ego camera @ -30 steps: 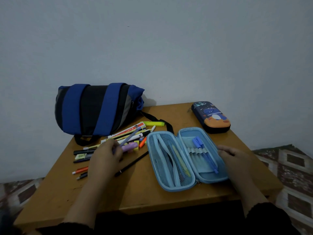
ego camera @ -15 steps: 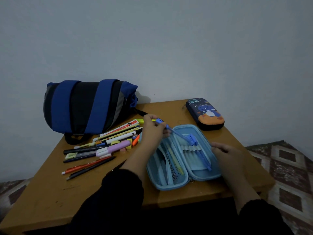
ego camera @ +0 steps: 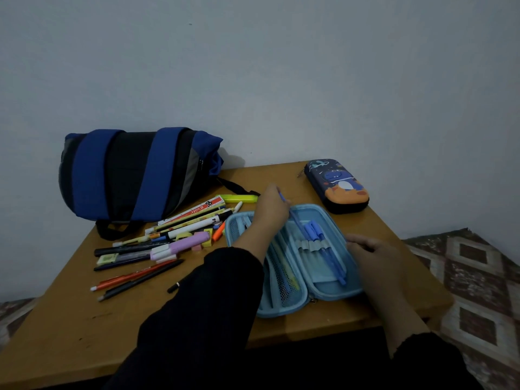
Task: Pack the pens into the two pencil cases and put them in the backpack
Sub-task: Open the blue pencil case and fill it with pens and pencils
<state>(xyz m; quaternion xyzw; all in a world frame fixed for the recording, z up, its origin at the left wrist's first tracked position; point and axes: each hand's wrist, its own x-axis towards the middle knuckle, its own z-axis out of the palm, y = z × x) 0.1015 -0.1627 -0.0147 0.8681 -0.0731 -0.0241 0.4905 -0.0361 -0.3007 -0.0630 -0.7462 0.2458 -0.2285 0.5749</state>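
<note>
A light blue pencil case [ego camera: 323,288] lies open on the wooden table [ego camera: 70,333]. My left hand [ego camera: 271,209] reaches across it and pinches a blue pen [ego camera: 298,225], whose lower end lies at the elastic loops beside another blue pen [ego camera: 327,254]. My right hand [ego camera: 371,250] holds the case's right edge. A pile of pens and markers [ego camera: 180,235] lies left of the case. A closed dark case with a dinosaur print [ego camera: 336,185] sits at the back right. The blue and black backpack [ego camera: 135,173] lies at the back left.
A yellow highlighter [ego camera: 239,198] lies behind the pile near the backpack's black strap [ego camera: 236,187]. A black pencil [ego camera: 176,287] sticks out from under my left sleeve. The wall stands right behind the table. Patterned floor shows at the right.
My left hand picked a blue pen from the pile, carried it right over the open case and lowered its tip to the loops. My right hand stayed on the case's edge.
</note>
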